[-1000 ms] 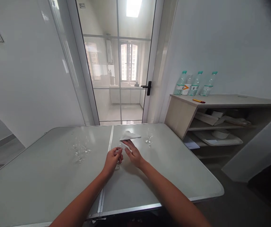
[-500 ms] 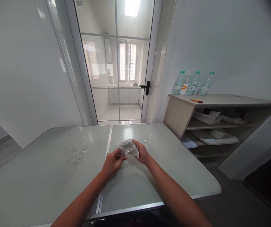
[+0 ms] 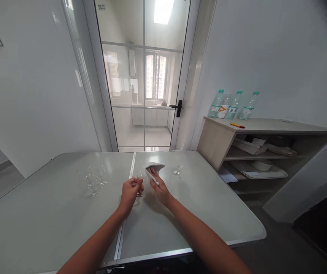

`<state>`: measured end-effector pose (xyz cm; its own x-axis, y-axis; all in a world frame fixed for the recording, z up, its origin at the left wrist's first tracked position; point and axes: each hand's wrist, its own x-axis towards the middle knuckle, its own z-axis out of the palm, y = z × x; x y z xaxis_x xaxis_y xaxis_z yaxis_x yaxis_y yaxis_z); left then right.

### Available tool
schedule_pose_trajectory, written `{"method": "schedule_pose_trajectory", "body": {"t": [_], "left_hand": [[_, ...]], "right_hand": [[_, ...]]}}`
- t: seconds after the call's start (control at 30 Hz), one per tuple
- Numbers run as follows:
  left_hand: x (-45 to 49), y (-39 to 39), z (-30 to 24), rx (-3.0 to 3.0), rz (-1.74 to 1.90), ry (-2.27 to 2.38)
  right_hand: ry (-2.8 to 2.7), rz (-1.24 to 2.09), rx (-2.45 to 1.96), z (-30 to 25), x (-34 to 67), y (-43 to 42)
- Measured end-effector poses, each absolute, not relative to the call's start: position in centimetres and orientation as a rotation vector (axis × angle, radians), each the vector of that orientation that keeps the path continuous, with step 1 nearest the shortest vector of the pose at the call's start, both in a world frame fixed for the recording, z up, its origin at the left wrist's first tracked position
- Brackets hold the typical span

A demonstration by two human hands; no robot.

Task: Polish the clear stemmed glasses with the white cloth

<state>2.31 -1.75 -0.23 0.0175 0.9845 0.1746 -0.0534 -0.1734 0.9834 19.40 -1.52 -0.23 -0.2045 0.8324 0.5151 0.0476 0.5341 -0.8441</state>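
My left hand [image 3: 131,191] is closed around a clear stemmed glass [image 3: 140,175], held upright just above or on the table; its bowl shows over my fingers and its foot below them. My right hand [image 3: 160,190] grips a white cloth [image 3: 155,167], folded over the fingers, just to the right of the glass and apart from it. Several more clear stemmed glasses [image 3: 91,182] stand together on the left half of the table. One other stemmed glass [image 3: 178,167] stands alone to the right of the cloth.
The pale table [image 3: 209,205] has a metal seam down its middle. Behind it stands a glass door [image 3: 123,125] with a black handle. At the right, a shelf unit [image 3: 217,140] carries plastic bottles [image 3: 233,106] and a yellow-red tool [image 3: 237,125].
The cloth has come off the glass and lifted away with my right hand. My left hand has turned the glass upright and moved slightly left with it.
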Motion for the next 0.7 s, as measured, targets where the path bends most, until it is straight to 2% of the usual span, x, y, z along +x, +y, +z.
{"method": "schedule_pose_trajectory", "body": {"t": [0.17, 0.3, 0.4, 0.5, 0.6, 0.7], "left_hand": [[2.2, -1.6, -0.8, 1.63, 1.257, 1.195], [2.3, -2.1, -0.8, 2.056, 1.169, 1.345], [2.2, -2.6, -0.8, 2.248, 1.076, 1.304], [2.1, -2.9, -0.8, 2.302, 1.055, 1.283], [2.1, -2.9, -0.3, 2.161, 1.119, 1.228], [2.4, -2.8, 0.1, 1.94, 1.219, 1.147]], "right_hand": [[-2.18, 0.28, -0.721, 1.8, 20.6, -1.9], [-2.248, 0.166, -0.724, 3.0, 21.5, -1.7], [-2.096, 0.412, -0.855, 2.7, 21.9, -1.0], [-1.831, 0.933, -0.893, 1.9, 22.4, -0.2], [-1.375, 1.441, -0.818, 1.2, 22.8, 0.3], [-0.916, 1.647, -0.742, 0.9, 22.7, 0.6]]}}
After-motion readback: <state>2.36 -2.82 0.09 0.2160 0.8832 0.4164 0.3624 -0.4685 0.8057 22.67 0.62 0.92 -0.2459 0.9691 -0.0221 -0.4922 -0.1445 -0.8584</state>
